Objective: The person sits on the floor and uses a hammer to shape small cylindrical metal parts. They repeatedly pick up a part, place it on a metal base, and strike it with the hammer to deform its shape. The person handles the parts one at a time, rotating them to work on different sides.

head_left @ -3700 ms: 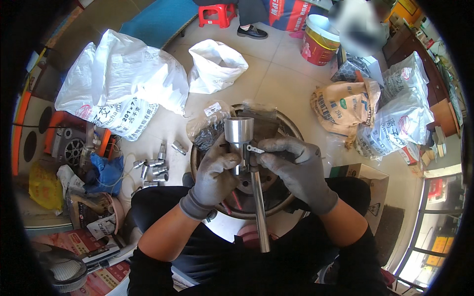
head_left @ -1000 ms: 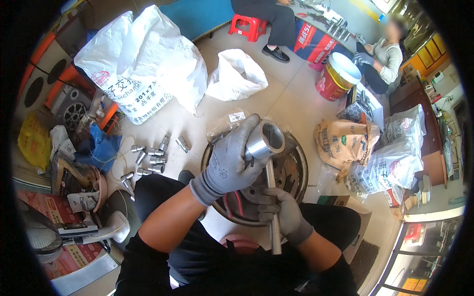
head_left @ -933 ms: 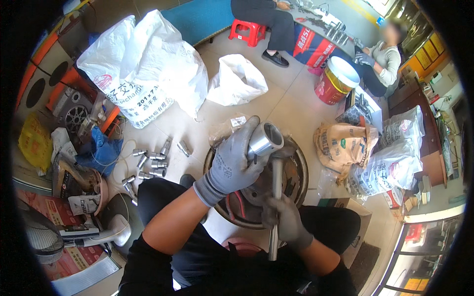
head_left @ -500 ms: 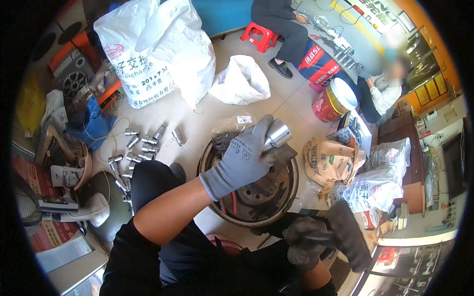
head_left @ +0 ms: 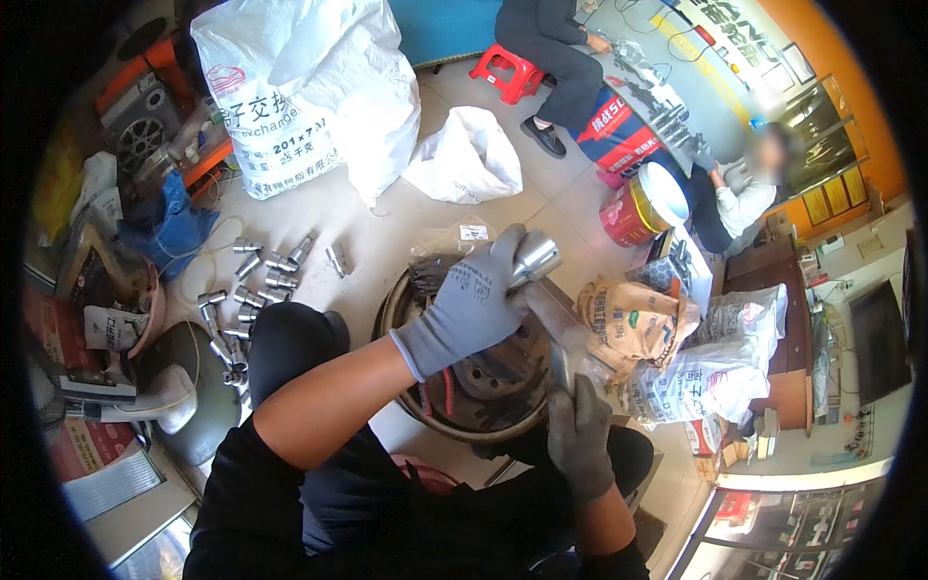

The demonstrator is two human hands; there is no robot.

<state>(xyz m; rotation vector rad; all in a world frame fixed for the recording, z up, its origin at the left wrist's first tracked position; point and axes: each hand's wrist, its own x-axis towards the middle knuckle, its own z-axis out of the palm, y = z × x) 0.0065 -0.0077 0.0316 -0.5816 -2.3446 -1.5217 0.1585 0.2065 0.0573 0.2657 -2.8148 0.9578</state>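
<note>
- Far to the left of the left hand sits a crumpled blue plastic bag [head_left: 177, 220].
- Nearer, also left of that hand, silver cylindrical metal fittings [head_left: 280, 279] lie scattered on the floor, some touching.
- Beyond the left hand, toward its left, stands a large white printed sack [head_left: 309, 106].
- The left hand [head_left: 469, 307], in a grey glove, has its fingers curled closed around a silver metal cylinder [head_left: 537, 257], whose end sticks out past the fingers, tilted up to the right.
- Below the left hand is a round, dark, wheel-shaped metal stand [head_left: 480, 436].
- Between the hands is a hammer-like metal tool [head_left: 560, 367]; its upper end is blurred, so contact with the cylinder cannot be told.
- The right hand [head_left: 581, 437], also grey-gloved, is wrapped around the tool's handle, lower than the left.
- Beyond the right hand stands a tan paper sack [head_left: 640, 324].
</note>
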